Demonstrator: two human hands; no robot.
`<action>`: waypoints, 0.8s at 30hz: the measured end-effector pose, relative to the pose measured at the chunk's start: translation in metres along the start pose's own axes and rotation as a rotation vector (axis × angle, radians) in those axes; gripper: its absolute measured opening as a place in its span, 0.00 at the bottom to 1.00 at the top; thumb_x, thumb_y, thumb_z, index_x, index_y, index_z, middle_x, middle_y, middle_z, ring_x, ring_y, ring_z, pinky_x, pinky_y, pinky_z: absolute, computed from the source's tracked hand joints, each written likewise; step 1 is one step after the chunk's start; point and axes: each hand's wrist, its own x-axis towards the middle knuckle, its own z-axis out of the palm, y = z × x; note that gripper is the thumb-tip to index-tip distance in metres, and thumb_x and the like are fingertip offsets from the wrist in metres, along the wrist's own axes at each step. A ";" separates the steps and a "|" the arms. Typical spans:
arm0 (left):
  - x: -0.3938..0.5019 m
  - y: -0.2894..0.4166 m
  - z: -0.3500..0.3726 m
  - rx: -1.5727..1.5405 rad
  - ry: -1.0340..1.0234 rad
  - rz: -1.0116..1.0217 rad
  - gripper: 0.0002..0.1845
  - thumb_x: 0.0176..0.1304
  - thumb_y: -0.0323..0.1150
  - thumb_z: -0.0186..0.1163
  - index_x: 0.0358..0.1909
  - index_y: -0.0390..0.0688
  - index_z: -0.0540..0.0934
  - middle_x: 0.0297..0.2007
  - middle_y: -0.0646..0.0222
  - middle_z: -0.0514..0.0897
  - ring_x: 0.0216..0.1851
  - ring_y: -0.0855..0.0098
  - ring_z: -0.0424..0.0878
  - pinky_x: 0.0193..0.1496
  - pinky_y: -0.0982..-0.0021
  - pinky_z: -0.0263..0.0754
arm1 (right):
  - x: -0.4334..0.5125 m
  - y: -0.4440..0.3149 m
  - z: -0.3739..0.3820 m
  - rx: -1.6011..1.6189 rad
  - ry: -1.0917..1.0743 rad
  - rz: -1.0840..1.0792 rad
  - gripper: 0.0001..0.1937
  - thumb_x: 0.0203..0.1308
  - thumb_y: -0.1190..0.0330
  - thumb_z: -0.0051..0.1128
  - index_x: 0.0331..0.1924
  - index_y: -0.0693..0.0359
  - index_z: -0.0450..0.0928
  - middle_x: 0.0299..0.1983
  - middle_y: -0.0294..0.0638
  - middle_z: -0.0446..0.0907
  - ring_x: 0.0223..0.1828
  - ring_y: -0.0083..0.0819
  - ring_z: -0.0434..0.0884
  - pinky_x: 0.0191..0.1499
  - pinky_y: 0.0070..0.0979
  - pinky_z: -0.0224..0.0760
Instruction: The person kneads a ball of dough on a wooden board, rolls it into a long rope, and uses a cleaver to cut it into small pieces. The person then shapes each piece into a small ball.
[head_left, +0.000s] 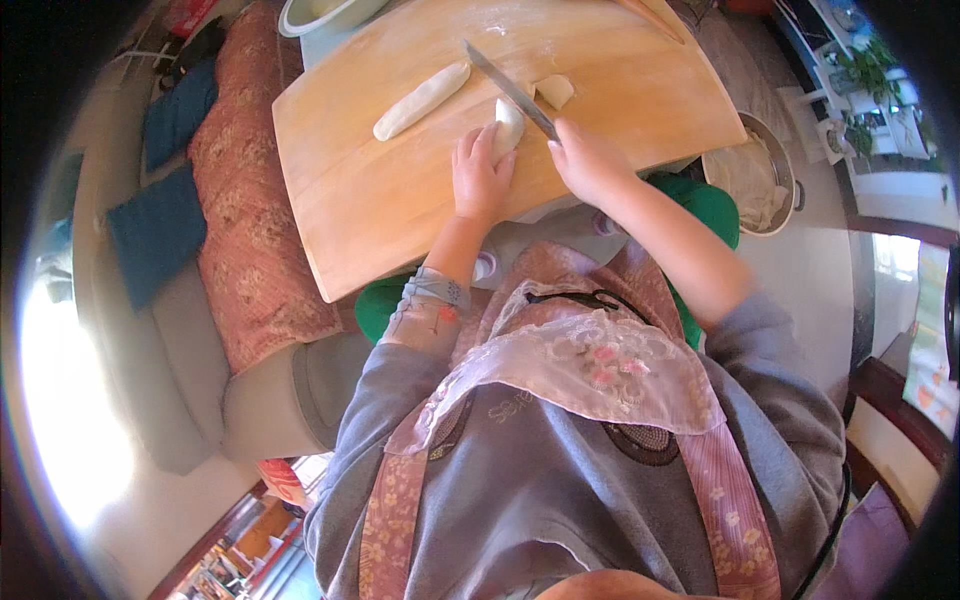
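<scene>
My left hand (481, 169) holds a short roll of white dough (508, 125) down on a wooden board (360, 202). In my right hand (592, 161) is the handle end of a kitchen knife (510, 88). Its long blade points up and to the left, just beyond the dough's far end; whether the two touch I cannot tell. Cut dough (555, 91) lies to the right of the blade. A longer, uncut dough roll (422, 102) rests on the board to the left. Flour dusts the board's far part.
A pale bowl (330, 16) stands past the board's far left edge. On the board's far right is a wooden rolling pin (651, 19). A metal pot (785, 169) with cloth inside sits on the floor at right. A sofa (247, 187) with a reddish cover runs along the left.
</scene>
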 end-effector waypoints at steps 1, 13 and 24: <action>-0.005 0.000 -0.001 -0.031 0.038 0.033 0.27 0.50 0.31 0.67 0.53 0.38 0.73 0.48 0.55 0.76 0.50 0.52 0.73 0.56 0.57 0.68 | -0.010 0.000 -0.006 -0.017 -0.012 -0.049 0.10 0.67 0.65 0.45 0.40 0.63 0.65 0.28 0.54 0.78 0.31 0.55 0.78 0.33 0.50 0.69; -0.022 -0.001 -0.004 0.050 0.214 -0.018 0.26 0.46 0.33 0.70 0.49 0.42 0.72 0.45 0.59 0.77 0.48 0.54 0.74 0.52 0.55 0.67 | -0.037 -0.006 -0.030 -0.148 -0.317 -0.029 0.09 0.67 0.66 0.41 0.40 0.64 0.66 0.30 0.53 0.79 0.34 0.56 0.79 0.38 0.49 0.71; -0.023 -0.024 -0.023 -0.041 0.199 -0.338 0.15 0.58 0.40 0.65 0.40 0.38 0.83 0.33 0.56 0.83 0.36 0.58 0.80 0.43 0.61 0.74 | -0.014 -0.016 0.006 -0.105 -0.106 -0.074 0.08 0.66 0.66 0.43 0.40 0.63 0.66 0.30 0.54 0.79 0.34 0.54 0.80 0.36 0.49 0.71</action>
